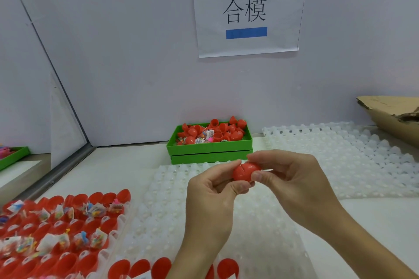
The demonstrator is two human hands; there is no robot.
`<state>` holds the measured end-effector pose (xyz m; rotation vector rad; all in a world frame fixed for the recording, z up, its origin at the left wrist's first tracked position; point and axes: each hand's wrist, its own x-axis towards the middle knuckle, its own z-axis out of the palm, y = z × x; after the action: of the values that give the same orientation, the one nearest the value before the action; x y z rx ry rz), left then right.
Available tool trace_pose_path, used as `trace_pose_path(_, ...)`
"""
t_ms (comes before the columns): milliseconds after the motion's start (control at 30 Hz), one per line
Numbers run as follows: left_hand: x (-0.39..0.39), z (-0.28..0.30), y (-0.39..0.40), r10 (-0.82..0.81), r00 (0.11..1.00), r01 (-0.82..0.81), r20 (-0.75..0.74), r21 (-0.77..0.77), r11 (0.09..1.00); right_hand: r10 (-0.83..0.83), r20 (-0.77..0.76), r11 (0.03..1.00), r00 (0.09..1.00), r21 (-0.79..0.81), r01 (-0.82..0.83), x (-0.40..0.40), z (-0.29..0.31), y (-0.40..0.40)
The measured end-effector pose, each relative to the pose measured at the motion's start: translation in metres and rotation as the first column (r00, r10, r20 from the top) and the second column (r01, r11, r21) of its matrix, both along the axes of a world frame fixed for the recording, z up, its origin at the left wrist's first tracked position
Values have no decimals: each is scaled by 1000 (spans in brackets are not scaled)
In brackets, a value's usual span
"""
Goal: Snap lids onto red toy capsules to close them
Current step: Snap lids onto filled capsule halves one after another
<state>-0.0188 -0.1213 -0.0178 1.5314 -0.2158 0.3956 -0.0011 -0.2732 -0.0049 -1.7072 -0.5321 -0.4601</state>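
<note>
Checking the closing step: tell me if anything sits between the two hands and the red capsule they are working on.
Nothing visible does. The left hand and right hand both pinch the red capsule directly, above the white tray. A seam between its halves still shows.

Bin of capsule halves [209, 141] at back centre of surface [122, 172], under wall sign [248, 10]. Filled tray [59, 231] front left, bare tray [340, 161] right, cardboard [394, 115] far right. Both hands hold capsule [246, 172] above middle tray [156, 217].
</note>
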Motion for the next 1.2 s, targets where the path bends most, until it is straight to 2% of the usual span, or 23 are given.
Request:
trace_pose_path(300,0,-4,0,38,996,-54,82,194,980,3,4,1000,1000,28,-3,-6,8,0)
trace_pose_path(633,-1,-7,1,90,974,-146,209,273,951,-23,4,999,1000,48,23,-8,10,3)
trace_pose_path(900,0,-8,4,87,937,-231,337,413,881,-33,-10,997,999,65,34,-10,10,5)
trace_pose_path(1200,0,-6,4,77,928,-243,365,432,869,-42,-27,995,999,92,44,-12,12,7)
